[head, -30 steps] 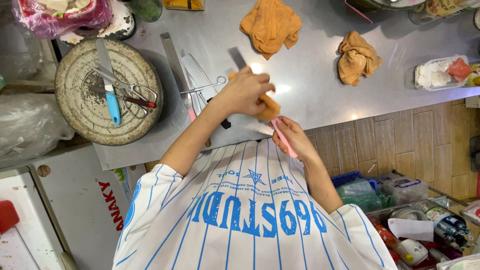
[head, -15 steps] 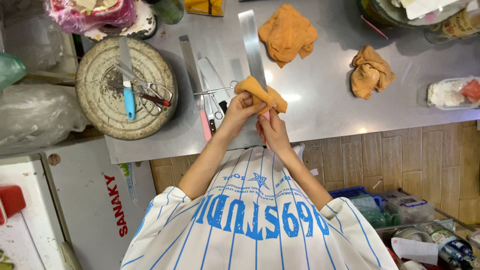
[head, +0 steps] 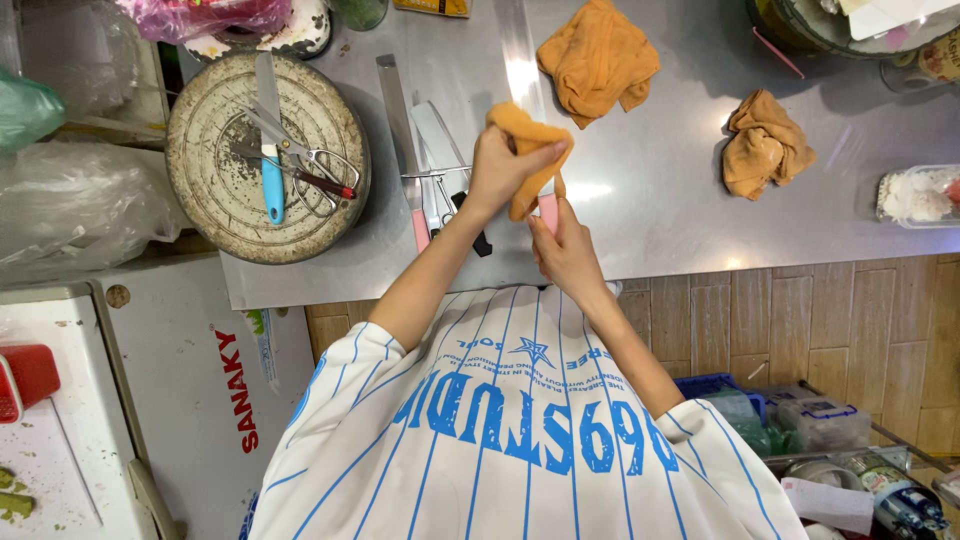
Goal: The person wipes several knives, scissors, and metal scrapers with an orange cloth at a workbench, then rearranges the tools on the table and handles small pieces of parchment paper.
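Right hand: the right hand (head: 566,250) was closed round the pink handle (head: 548,212) of a knife, low at the near edge of the steel counter (head: 660,190).
Left hand: the left hand (head: 500,170) was clenched on an orange cloth (head: 530,145), held just above the right hand and touching the knife.
Knife and cloth: the cloth was wrapped over the base of the knife blade (head: 520,60); the blade ran away from the person, up the counter, bright with glare.
Beside the left hand: a second pink-handled knife (head: 402,130) and metal tongs (head: 440,165) lay flat on the counter, just to the left hand's outer side.
Chopping block: a round block (head: 215,200) stood well apart on that side, bearing a blue-handled knife (head: 270,150) and scissors (head: 305,165).
Far counter: two more orange cloths lay bunched, one (head: 595,65) beside the blade, one (head: 765,145) further off on the right hand's side.
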